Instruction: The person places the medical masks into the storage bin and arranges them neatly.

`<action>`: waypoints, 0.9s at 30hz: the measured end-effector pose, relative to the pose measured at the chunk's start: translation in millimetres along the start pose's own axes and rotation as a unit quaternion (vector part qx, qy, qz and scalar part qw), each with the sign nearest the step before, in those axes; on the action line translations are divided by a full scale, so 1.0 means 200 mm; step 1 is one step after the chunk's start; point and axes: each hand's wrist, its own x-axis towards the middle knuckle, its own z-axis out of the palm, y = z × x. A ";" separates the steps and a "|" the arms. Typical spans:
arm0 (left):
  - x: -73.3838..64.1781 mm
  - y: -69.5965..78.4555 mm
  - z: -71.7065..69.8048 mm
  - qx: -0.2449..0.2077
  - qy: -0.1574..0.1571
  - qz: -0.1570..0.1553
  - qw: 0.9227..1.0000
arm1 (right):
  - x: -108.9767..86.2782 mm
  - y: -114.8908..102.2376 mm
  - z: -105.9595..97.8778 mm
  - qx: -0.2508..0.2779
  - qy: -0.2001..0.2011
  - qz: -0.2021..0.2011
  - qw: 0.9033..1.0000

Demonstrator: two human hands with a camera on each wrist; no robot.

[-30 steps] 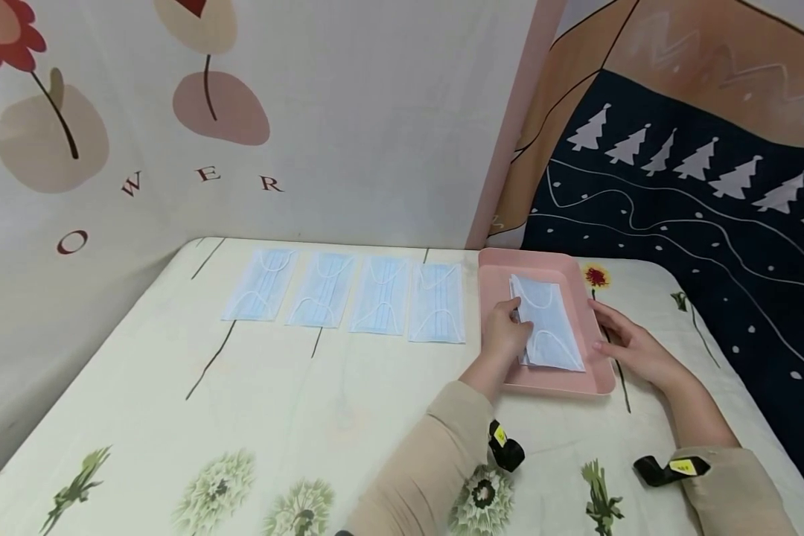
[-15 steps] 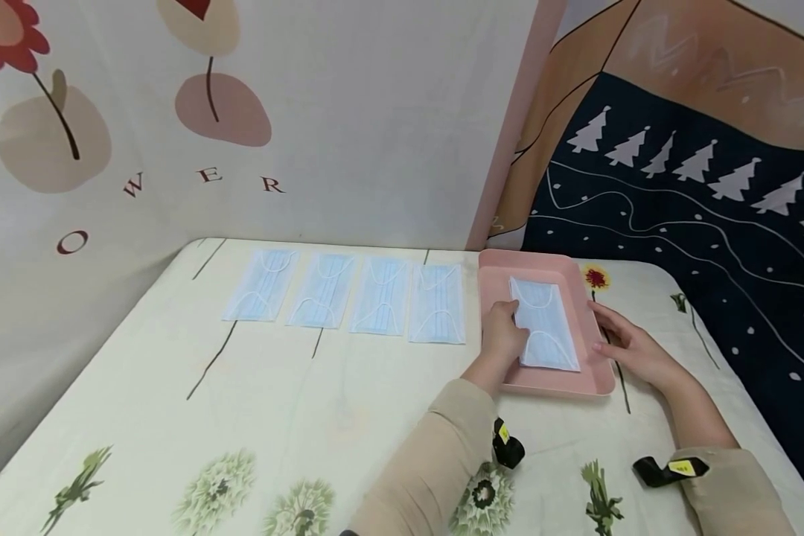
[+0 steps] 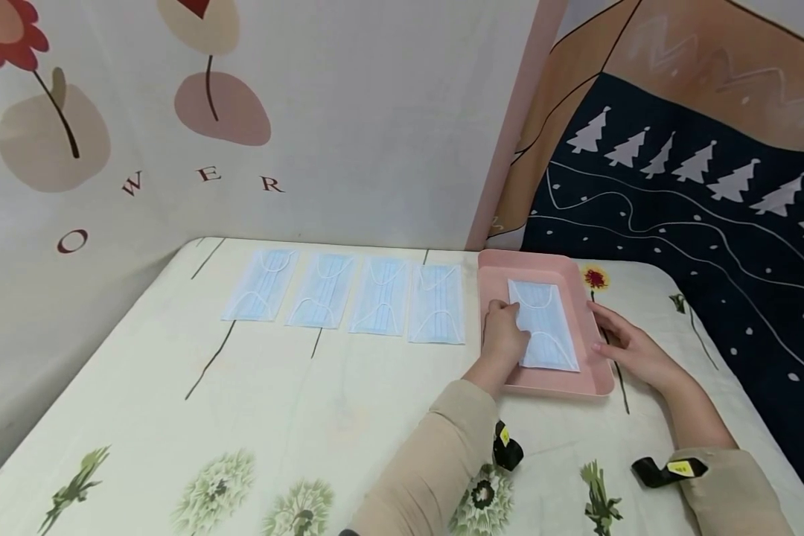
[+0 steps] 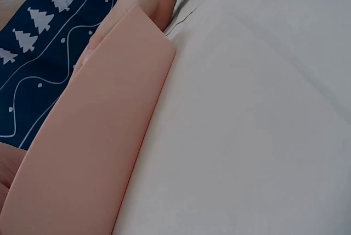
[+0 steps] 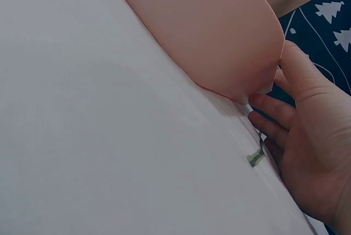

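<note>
Left fingers [image 3: 502,310] touch the mask [image 3: 547,318] at its left edge, pinch unclear; right fingers [image 3: 612,318], apart, touch the pink tray [image 3: 551,382].

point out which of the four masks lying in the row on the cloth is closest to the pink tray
The rightmost mask, just left of the pink tray; the other three masks lie farther left.

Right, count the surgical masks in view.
5 visible: the leftmost mask, second mask, third mask and fourth mask lie in a row on the floral tablecloth; the fifth mask lies inside the pink tray. More may be hidden beneath it.
</note>
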 end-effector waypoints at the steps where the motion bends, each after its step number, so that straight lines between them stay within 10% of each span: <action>1: 0.00 0.00 0.00 0.001 0.000 0.001 1.000 | 0.00 0.00 0.00 0.001 0.000 0.001 1.000; 17: -0.07 0.01 -0.06 -0.023 0.010 0.069 0.997 | 0.00 0.01 0.00 0.003 -0.003 -0.001 1.000; 27: -0.13 0.00 -0.27 -0.151 0.014 0.173 0.973 | 0.00 0.00 0.00 0.001 -0.003 -0.004 1.000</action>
